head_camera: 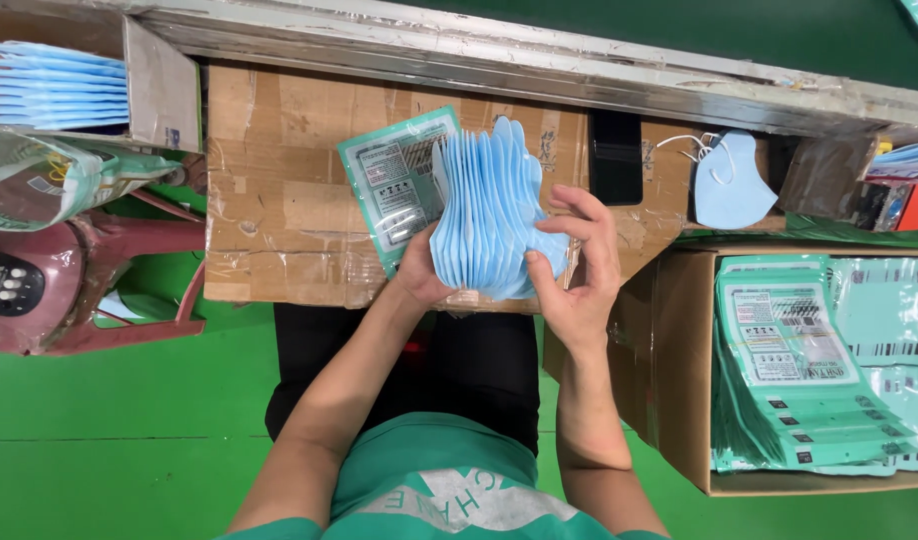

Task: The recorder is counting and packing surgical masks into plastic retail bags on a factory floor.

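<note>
A seated worker's left hand [422, 272] and right hand [579, 270] clamp a fanned stack of light-blue face masks [489, 210] from either side, above a cardboard-covered surface [279, 200]. A teal printed pouch [391, 185] sits just behind the stack at its left, pinned against the left hand. To the right, a cardboard box [679, 370] holds stacked pouches, and a single mask [731, 180] lies far right.

Single head view; camera worn on person's head, facing steeply down over own chest and forearms; close range, hands [509, 265] near frame centre; cardboard-covered surface [279, 200] across upper frame; green floor [109, 460] below; no second view.
</note>
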